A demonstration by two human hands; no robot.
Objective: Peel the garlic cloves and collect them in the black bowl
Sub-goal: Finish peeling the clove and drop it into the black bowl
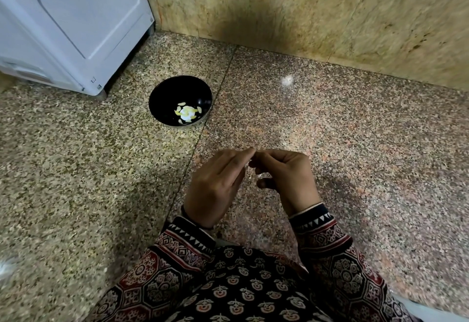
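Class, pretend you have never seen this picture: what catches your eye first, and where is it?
The black bowl on the speckled floor, left of centre, stands out, with pale garlic cloves in its bottom. Nearer the camera, the left hand and right hand meet, together pinching a small pale piece, mostly hidden. A white appliance fills the upper left corner.
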